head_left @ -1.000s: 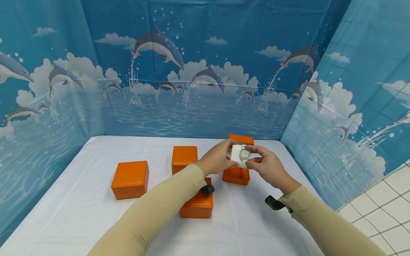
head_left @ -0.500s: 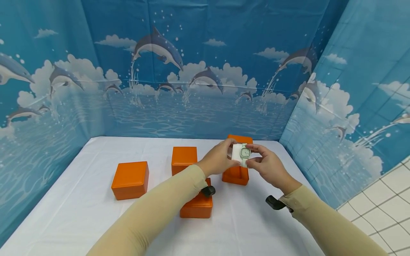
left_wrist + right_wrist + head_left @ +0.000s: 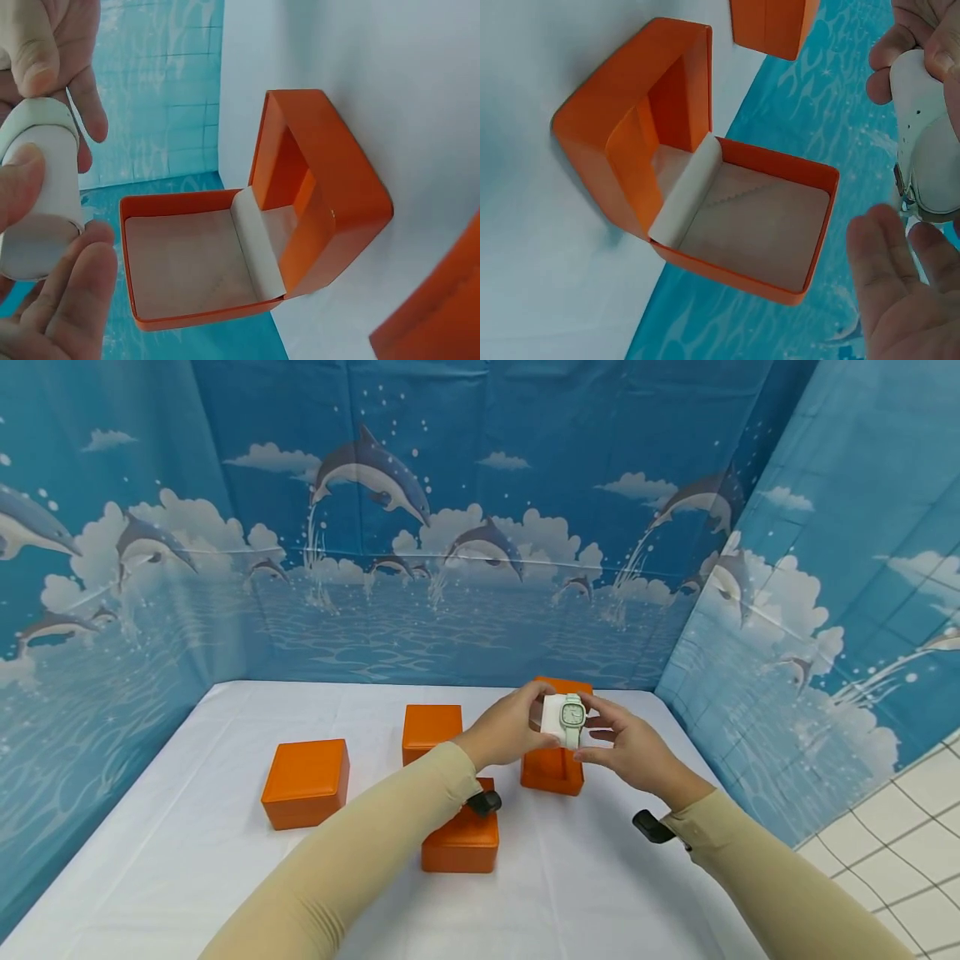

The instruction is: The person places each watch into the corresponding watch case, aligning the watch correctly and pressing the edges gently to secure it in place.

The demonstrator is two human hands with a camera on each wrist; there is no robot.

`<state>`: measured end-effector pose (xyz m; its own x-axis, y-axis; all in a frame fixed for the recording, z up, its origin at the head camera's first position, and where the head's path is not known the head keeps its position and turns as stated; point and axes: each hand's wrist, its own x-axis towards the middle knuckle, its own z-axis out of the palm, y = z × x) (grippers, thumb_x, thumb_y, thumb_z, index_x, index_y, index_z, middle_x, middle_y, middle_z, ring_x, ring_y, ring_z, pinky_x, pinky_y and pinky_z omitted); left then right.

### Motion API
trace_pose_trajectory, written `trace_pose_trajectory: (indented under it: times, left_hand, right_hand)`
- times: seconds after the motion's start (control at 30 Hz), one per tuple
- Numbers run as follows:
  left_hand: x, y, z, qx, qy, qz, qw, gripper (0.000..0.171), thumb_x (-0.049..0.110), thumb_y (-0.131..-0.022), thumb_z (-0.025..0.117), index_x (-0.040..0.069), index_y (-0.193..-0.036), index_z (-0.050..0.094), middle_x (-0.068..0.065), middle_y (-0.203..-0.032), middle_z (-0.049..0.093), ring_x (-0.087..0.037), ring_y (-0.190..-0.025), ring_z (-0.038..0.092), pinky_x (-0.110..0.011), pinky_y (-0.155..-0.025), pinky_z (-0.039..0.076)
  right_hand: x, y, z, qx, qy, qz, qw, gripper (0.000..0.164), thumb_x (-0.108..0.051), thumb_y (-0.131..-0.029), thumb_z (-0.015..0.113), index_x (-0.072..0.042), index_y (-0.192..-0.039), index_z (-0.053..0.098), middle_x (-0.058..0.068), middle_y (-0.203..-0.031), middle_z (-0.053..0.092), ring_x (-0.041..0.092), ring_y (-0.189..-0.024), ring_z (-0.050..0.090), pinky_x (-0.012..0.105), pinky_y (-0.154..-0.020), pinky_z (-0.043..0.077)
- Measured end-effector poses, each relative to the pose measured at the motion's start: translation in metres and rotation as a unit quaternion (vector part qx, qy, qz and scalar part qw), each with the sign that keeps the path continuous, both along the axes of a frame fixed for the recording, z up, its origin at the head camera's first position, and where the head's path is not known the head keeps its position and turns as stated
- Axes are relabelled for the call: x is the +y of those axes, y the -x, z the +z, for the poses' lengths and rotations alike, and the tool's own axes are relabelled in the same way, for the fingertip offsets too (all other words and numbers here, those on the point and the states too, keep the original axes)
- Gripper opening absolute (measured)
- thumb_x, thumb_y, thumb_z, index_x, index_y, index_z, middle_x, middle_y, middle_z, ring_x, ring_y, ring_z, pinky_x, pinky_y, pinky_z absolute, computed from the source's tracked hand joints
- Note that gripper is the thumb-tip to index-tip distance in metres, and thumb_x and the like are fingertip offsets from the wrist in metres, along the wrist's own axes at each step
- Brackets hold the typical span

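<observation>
My left hand (image 3: 504, 728) holds a white watch cushion (image 3: 552, 721) between thumb and fingers, raised over the far right of the table. Around the cushion runs a wristwatch (image 3: 573, 716) with a pale strap and a rounded square dial facing me; its buckle (image 3: 902, 187) shows in the right wrist view. My right hand (image 3: 639, 750) is at the watch's right side, fingers extended and spread, thumb and fingertips close to the strap. Below and behind the cushion stands an orange watch box (image 3: 337, 180) with its lid open, a pale lining inside, partly covered by my hands in the head view.
Closed orange boxes stand on the white-covered table (image 3: 202, 860): one at the left (image 3: 303, 781), one at the back middle (image 3: 432, 727), and one nearer box (image 3: 459, 852) partly under my left forearm. Blue dolphin-print curtains (image 3: 480, 527) border the back and sides.
My right hand has loosened from the watch and drawn slightly right, its fingers spreading. The watch has shifted a little to the left on view. The boxes have stayed put.
</observation>
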<state>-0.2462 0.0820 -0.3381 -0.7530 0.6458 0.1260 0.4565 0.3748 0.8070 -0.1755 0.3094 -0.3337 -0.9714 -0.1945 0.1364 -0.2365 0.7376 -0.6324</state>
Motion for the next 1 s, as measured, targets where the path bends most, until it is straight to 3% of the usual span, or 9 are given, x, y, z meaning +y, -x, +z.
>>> trace_pose_trajectory:
  times: [0.23,0.43,1.0]
  left_hand:
    - [0.0,0.0,0.0,-0.009,-0.006,-0.007,0.9999,0.071,0.02,-0.094,0.081,0.018,-0.153,0.042,0.0,-0.132,0.062,-0.016,-0.113,0.068,-0.028,-0.094,0.061]
    - [0.0,0.0,-0.002,-0.001,0.003,-0.003,1.0,0.07,0.022,-0.093,0.082,0.018,-0.151,0.044,0.001,-0.129,0.063,-0.011,-0.103,0.067,-0.025,-0.09,0.06]
    - [0.001,-0.001,-0.004,0.019,0.019,-0.014,0.9995,0.07,0.023,-0.093,0.082,0.018,-0.152,0.045,0.001,-0.133,0.062,-0.01,-0.106,0.067,-0.025,-0.091,0.06]
  right_hand:
    - [0.002,0.004,-0.007,0.018,0.013,0.003,1.0,0.091,-0.017,-0.089,0.084,-0.01,-0.165,0.034,0.02,-0.162,0.044,0.037,-0.12,0.07,0.041,-0.096,0.061]
    - [0.002,0.005,-0.01,0.037,0.006,0.008,0.999,0.086,-0.01,-0.088,0.085,-0.009,-0.161,0.039,0.02,-0.159,0.047,0.034,-0.116,0.071,0.045,-0.098,0.061]
    - [0.0,0.006,-0.018,0.04,0.016,0.021,0.999,0.091,-0.012,-0.086,0.086,-0.009,-0.162,0.036,0.019,-0.163,0.045,0.033,-0.119,0.071,0.041,-0.098,0.06]
